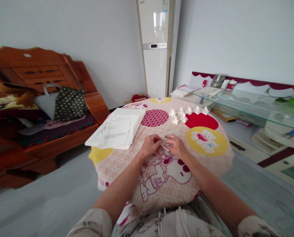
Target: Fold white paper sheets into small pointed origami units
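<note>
Between my two hands, just above the patterned tablecloth (171, 194), is a small piece of folded white paper (164, 144). My left hand (151, 144) pinches its left side with thumb and fingertips. On the other side, my right hand (176, 145) has its fingers closed on the paper too. Parts of the paper are hidden behind the fingers. Beyond my right hand stand several small folded paper pyramids (183, 117), grouped near the red circle on the cloth. A stack of printed paper sheets (119, 131) lies to the left of my hands.
A wooden sofa (38, 69) with bags on it (69, 103) stands at the left. A tall white air conditioner (155, 69) fills the far corner. Along the right runs a glass-topped cabinet (250, 107) with booklets (183, 90) and a red cup (231, 84).
</note>
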`<control>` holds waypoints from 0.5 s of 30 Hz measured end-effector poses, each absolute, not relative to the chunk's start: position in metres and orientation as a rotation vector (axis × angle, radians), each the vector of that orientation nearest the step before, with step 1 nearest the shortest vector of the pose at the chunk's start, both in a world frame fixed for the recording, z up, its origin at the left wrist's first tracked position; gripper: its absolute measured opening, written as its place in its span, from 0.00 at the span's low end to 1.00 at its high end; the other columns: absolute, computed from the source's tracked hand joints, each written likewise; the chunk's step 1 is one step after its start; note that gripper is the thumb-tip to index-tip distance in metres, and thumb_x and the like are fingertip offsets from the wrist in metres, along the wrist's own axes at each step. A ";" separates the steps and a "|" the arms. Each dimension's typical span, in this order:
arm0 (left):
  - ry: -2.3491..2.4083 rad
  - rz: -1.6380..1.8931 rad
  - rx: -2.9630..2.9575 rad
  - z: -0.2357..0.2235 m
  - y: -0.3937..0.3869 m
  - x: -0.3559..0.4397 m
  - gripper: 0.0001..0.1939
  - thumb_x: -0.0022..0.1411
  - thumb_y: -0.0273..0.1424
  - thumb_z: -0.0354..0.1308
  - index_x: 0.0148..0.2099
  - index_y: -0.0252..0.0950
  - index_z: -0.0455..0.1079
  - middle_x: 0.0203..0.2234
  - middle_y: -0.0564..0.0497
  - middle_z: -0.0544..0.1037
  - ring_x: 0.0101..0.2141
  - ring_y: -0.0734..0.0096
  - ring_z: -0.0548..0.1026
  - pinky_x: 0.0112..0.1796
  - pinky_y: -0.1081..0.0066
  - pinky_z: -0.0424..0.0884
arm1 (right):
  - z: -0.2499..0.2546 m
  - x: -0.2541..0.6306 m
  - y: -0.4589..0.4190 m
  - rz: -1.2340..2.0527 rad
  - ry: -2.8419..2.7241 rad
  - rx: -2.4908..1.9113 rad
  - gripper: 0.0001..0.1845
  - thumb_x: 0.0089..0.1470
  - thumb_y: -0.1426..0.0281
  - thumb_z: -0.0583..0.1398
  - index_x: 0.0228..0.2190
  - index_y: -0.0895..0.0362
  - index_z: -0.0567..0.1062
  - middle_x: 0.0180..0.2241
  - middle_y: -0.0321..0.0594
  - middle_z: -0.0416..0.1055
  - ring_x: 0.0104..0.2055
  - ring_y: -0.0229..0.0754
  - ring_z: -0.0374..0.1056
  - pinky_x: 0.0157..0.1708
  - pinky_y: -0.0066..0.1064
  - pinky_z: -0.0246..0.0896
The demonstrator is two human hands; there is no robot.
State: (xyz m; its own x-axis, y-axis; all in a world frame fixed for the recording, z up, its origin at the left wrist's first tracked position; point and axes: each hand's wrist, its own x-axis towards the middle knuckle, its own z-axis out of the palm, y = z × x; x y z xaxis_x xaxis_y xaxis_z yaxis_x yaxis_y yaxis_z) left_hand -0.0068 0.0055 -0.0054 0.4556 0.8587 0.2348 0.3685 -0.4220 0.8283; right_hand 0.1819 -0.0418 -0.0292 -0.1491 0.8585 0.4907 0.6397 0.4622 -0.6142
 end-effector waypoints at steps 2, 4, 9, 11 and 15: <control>1.060 0.876 1.944 -0.007 0.006 -0.007 0.05 0.56 0.25 0.55 0.32 0.32 0.72 0.21 0.53 0.76 0.23 0.74 0.73 0.26 0.76 0.66 | -0.028 0.182 -0.043 0.331 -1.873 -1.253 0.10 0.49 0.81 0.62 0.26 0.55 0.82 0.49 0.48 0.77 0.49 0.50 0.74 0.49 0.39 0.70; 1.092 0.874 1.916 -0.008 0.006 -0.007 0.04 0.56 0.25 0.55 0.32 0.33 0.72 0.20 0.54 0.76 0.21 0.74 0.73 0.25 0.76 0.66 | -0.029 0.182 -0.043 0.330 -1.874 -1.243 0.12 0.48 0.81 0.62 0.27 0.55 0.82 0.49 0.47 0.77 0.49 0.49 0.74 0.49 0.39 0.70; 1.112 0.875 1.892 -0.006 0.004 -0.006 0.05 0.56 0.26 0.55 0.31 0.33 0.72 0.19 0.54 0.75 0.21 0.75 0.73 0.24 0.76 0.66 | -0.030 0.182 -0.043 0.336 -1.894 -1.214 0.14 0.49 0.82 0.62 0.30 0.53 0.84 0.52 0.46 0.76 0.51 0.49 0.74 0.50 0.41 0.70; 1.120 0.884 1.887 -0.005 0.003 -0.006 0.05 0.56 0.26 0.55 0.32 0.33 0.72 0.19 0.54 0.75 0.20 0.75 0.72 0.24 0.76 0.65 | -0.030 0.182 -0.043 0.338 -1.909 -1.205 0.15 0.50 0.82 0.62 0.31 0.53 0.85 0.53 0.47 0.76 0.52 0.49 0.74 0.51 0.41 0.70; 1.113 0.894 1.929 -0.004 0.001 -0.005 0.07 0.56 0.27 0.55 0.35 0.33 0.74 0.19 0.54 0.75 0.21 0.75 0.71 0.24 0.76 0.64 | -0.029 0.181 -0.042 0.341 -1.932 -1.196 0.18 0.50 0.82 0.61 0.33 0.50 0.85 0.53 0.44 0.75 0.52 0.49 0.74 0.51 0.41 0.70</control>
State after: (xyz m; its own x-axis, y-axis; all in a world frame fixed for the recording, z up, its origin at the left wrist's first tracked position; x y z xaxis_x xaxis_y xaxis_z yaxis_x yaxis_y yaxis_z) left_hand -0.0049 0.0006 -0.0040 0.3852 0.8994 0.2066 0.3961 -0.3634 0.8432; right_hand 0.1806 -0.0416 -0.0295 -0.2139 0.8394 0.4997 0.6173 0.5126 -0.5968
